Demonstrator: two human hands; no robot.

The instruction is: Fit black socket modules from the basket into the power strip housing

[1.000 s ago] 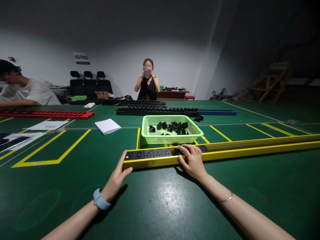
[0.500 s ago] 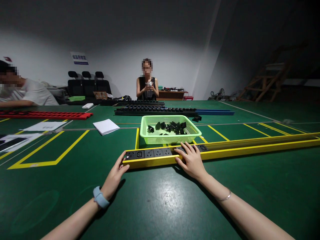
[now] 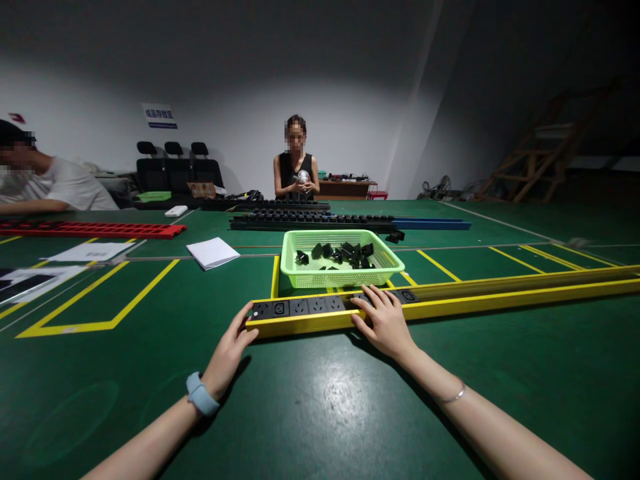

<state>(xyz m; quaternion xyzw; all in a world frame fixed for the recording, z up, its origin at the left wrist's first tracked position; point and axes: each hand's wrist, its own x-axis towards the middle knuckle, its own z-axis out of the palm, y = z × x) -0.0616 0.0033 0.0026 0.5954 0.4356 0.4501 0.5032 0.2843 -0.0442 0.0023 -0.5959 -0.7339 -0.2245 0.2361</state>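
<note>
A long yellow power strip (image 3: 300,325) lies across the green table in front of me, with a row of black sockets (image 3: 317,305) set in its left part. My left hand (image 3: 227,353) wraps its left end, thumb on the near side and fingers behind. Over the sockets rests my right hand (image 3: 385,325), its fingers across the channel and its thumb against the near wall; it hides some sockets. Just behind the strip stands a light green basket (image 3: 345,277) holding several black plastic pieces (image 3: 349,252).
Farther back lie black strips (image 3: 310,221), a blue channel (image 3: 430,225) and a loose black piece (image 3: 395,237). To the left are a folded white paper (image 3: 213,253) and a red strip (image 3: 100,230). One person (image 3: 296,167) sits opposite, another (image 3: 70,187) at far left.
My hands and the yellow strip have stayed nearly still. The person opposite has shifted the shiny object in their hands slightly.
</note>
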